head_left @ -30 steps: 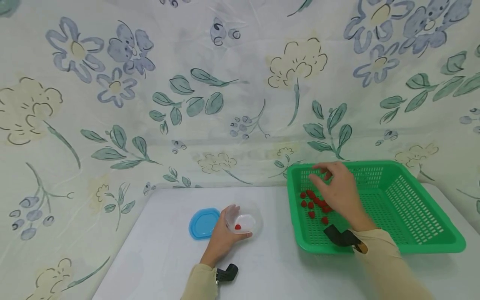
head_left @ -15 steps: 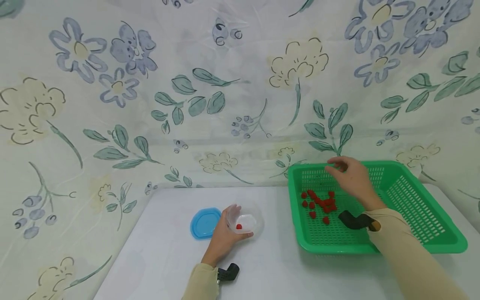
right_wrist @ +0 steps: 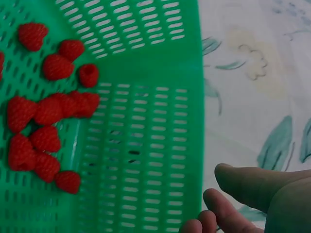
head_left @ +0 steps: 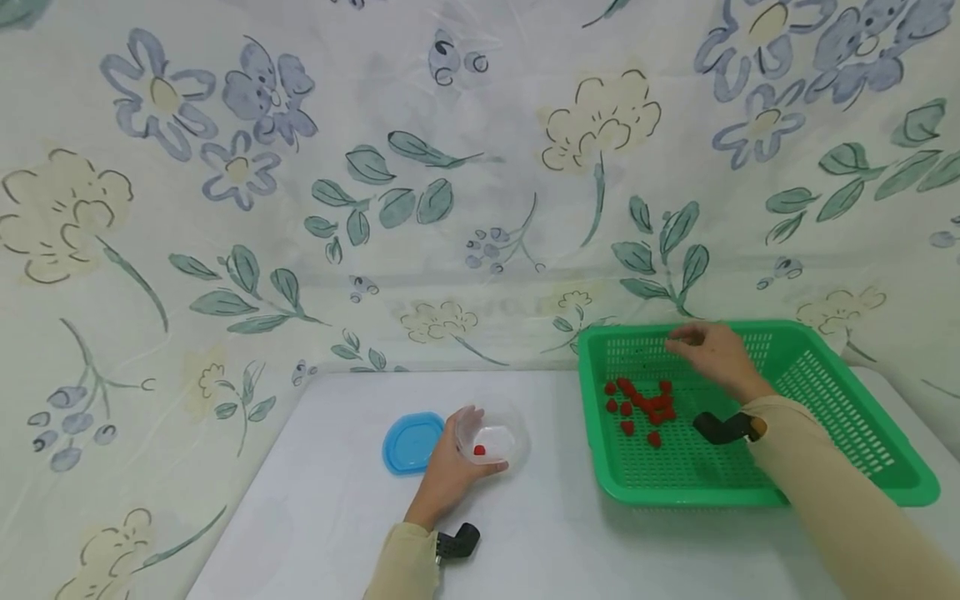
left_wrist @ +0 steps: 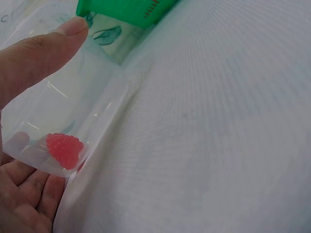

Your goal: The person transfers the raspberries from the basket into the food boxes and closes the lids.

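Observation:
My left hand (head_left: 450,471) grips a clear plastic tub (head_left: 512,437) on the white table, thumb on its near side and fingers round the far side. Inside lies one red raspberry (left_wrist: 65,150), seen through the wall in the left wrist view. Over the back of a green slotted basket (head_left: 690,498) hovers my right hand (head_left: 716,360). Its thumb (right_wrist: 252,184) and fingers are loosely bent and apart, with nothing between them. Several raspberries (right_wrist: 57,67) lie in the basket's left part, below and left of that hand.
A blue lid (head_left: 411,446) lies on the table (head_left: 315,500) just left of the tub. Flower-printed cloth (head_left: 480,183) hangs behind the table's back edge. A black wrist mount (head_left: 459,542) sits by the left cuff.
My right hand has drawn rightward over the basket, uncovering raspberries it hid before. The left hand and the tub have stayed in place.

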